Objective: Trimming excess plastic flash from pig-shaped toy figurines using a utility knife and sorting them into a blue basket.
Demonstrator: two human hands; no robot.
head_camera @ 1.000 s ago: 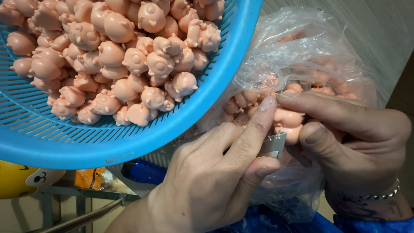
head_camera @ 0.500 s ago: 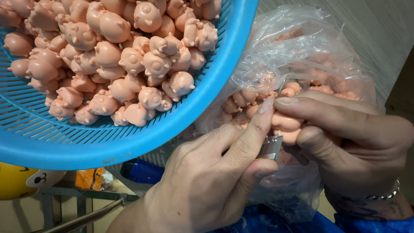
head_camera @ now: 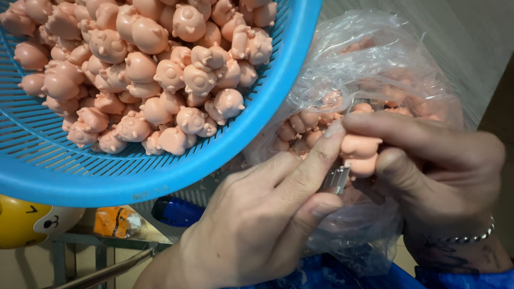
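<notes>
Left hand (head_camera: 257,225): fingers closed on a small grey metal blade tool (head_camera: 335,179), forefinger tip touching the figure.
Right hand (head_camera: 428,166): fingers pinch a small pink rubbery pig figure (head_camera: 361,155), in front of the bag.
Clear plastic bag (head_camera: 385,69): holds more figures.
Blue plastic colander basket (head_camera: 160,176): heaped with pink figures, upper left.

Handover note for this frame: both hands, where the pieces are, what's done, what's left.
Left hand: pinches a small metal blade tool against the figure.
Right hand: grips one pink pig figure between thumb and fingers.
Blue basket, upper left: heaped with pink figures.
Clear plastic bag behind the hands: holds more figures.
Done: which pile is finished cannot be told.
Left: the held figure is at the blade, not yet put down.
</notes>
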